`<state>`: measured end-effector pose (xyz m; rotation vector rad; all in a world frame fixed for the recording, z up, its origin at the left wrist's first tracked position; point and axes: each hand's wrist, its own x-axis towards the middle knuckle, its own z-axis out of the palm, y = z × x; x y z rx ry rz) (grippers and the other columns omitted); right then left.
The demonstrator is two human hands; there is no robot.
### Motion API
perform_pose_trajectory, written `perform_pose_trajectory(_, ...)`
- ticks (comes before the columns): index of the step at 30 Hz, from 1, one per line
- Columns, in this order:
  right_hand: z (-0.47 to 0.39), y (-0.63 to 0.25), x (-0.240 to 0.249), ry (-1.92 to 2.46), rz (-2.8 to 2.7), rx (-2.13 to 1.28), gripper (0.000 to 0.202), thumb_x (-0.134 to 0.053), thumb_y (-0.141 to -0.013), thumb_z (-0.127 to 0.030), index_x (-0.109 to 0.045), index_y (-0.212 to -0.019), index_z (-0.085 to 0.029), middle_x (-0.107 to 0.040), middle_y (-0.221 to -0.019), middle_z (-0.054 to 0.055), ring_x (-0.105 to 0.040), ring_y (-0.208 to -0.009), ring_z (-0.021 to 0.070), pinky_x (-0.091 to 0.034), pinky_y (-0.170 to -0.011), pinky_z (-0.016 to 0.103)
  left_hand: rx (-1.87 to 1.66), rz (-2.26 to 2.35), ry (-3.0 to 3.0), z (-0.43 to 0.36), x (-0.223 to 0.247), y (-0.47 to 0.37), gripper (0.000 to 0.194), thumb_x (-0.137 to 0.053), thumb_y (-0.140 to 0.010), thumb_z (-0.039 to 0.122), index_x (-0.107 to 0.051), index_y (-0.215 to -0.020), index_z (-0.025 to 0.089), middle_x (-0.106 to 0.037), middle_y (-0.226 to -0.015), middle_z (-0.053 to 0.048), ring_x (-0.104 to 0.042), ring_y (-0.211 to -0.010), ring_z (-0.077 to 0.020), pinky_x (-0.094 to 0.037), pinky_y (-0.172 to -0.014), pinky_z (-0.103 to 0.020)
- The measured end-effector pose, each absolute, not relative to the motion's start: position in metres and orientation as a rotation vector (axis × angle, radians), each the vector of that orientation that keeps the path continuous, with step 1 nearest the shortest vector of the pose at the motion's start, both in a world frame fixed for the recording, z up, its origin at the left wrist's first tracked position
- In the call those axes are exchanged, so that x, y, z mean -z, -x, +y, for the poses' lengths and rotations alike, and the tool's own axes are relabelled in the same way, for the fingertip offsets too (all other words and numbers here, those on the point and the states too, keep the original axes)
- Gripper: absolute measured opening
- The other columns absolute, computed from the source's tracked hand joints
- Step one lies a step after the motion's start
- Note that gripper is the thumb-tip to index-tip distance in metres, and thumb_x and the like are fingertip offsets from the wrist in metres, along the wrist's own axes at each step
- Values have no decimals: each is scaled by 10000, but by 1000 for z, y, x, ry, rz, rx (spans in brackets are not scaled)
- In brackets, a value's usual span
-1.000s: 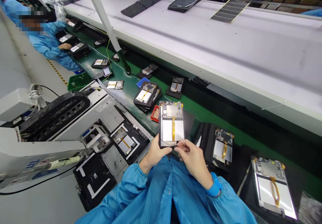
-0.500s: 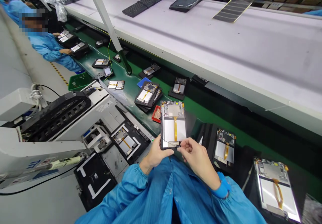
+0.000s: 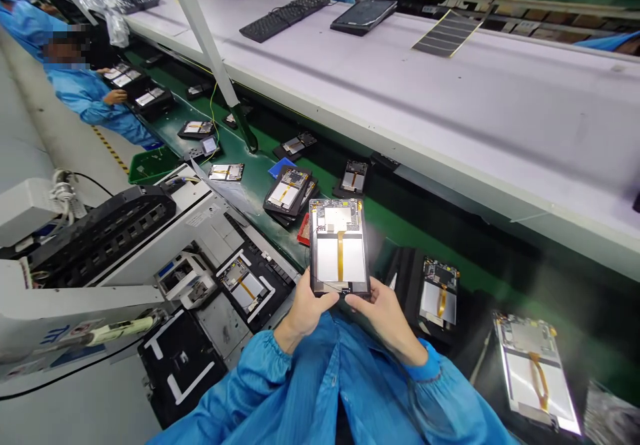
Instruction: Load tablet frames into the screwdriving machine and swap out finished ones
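Observation:
An opened tablet [image 3: 327, 258] is held up in front of me, its circuit board at the top and silver battery cells below. An orange ribbon cable runs down its middle, and a thin dark wire lies along its lower left. My left hand [image 3: 305, 308] grips the lower left corner, thumb along the bottom edge. On the lower right corner, my right hand [image 3: 387, 311] is closed, its thumb at the bottom edge too. The fingers under the tablet are hidden. Close to my right hand lies another opened tablet [image 3: 439, 298] on dark foam.
To my left stands a machine with a black fixture [image 3: 245, 288] holding an opened tablet. Stacked tablets [image 3: 287, 191], a red tray [image 3: 303, 230] and a blue tray [image 3: 281, 167] sit on the green bench. One more tablet [image 3: 537, 371] lies at right. A co-worker [image 3: 83, 95] handles tablets at far left.
My right hand has moved from pinching near the tablet's bottom edge to gripping its lower right corner. The tablet now faces me more squarely. The camera view has shifted slightly.

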<state>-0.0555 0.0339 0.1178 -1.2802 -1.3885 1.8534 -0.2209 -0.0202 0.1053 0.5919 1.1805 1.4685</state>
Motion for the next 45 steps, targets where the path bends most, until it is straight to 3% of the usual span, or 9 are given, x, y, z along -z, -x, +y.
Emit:
perform_pose_trajectory(2, 31, 64, -117, 1295, -1336, -1800, 409, -802, -738, -445, -672, -992, -152, -717, -808, 49, -618, -649, 180, -499, -562, 286, -1473, 1196, -619, -21, -107, 222, 588, -823, -670, 194, -572, -1200, 167, -708, -1171, -94, -664, -1051, -232, -517, -969, -366)
perform_pose_trajectory(6, 29, 65, -122, 1295, -1390, -1743, 421, -783, -762, -451, -672, -1040, -155, -739, -955, 98, -687, -835, 246, -571, -686, 340, -1398, 1282, -649, -23, -112, 224, 517, -814, -685, 196, -576, -1143, 160, -735, -1040, -73, -696, -908, -198, -583, -845, -339)
perform_pose_trajectory(9, 33, 48, -131, 1355, -1587, -1738, 411, -699, -846, -488, -657, -1107, -172, -723, -931, 82, -681, -715, 211, -563, -587, 325, -1391, 1189, -549, -24, -117, 223, 550, -818, -701, 235, -541, -1170, 160, -738, -1017, -83, -712, -856, -208, -629, -769, -380)
perform_pose_trajectory(14, 36, 28, -149, 1283, -1910, -787, 216, -637, -934, -306, -676, -1131, -226, -664, -1032, 80, -643, -805, 187, -544, -693, 337, -1392, 1148, -468, -24, -121, 219, 602, -812, -696, 212, -521, -1219, 154, -719, -1107, -113, -716, -932, -252, -633, -795, -434)
perform_pose_trajectory(18, 29, 41, -151, 922, -2287, -651, 282, -582, -953, -158, -652, -1218, -222, -658, -1010, 84, -606, -910, 214, -518, -778, 372, -1448, 1319, -662, -23, -123, 219, 512, -756, -700, 140, -577, -1180, 149, -711, -1160, -100, -681, -1046, -234, -546, -970, -385)
perform_pose_trajectory(20, 27, 49, -150, 875, -2353, -577, 310, -572, -950, -131, -640, -1241, -209, -649, -1020, 98, -586, -916, 226, -501, -760, 379, -1451, 1366, -731, -22, -127, 220, 491, -728, -708, 117, -584, -1176, 149, -713, -1157, -93, -674, -1056, -223, -525, -985, -362)
perform_pose_trajectory(28, 30, 57, -157, 877, -2282, -844, 93, -589, -960, -189, -657, -900, -213, -607, -879, 52, -557, -844, 195, -459, -726, 338, -1471, 1483, -870, -23, -143, 227, 424, -683, -738, 133, -581, -1150, 148, -723, -1090, -73, -682, -989, -201, -538, -922, -327)
perform_pose_trajectory(45, 36, 82, -159, 844, -2309, -802, 124, -563, -958, -154, -614, -861, -212, -609, -826, 37, -536, -772, 184, -418, -692, 320, -1488, 1564, -946, -32, -151, 233, 467, -644, -750, 81, -554, -1201, 163, -728, -1109, -67, -693, -1042, -211, -546, -942, -333)
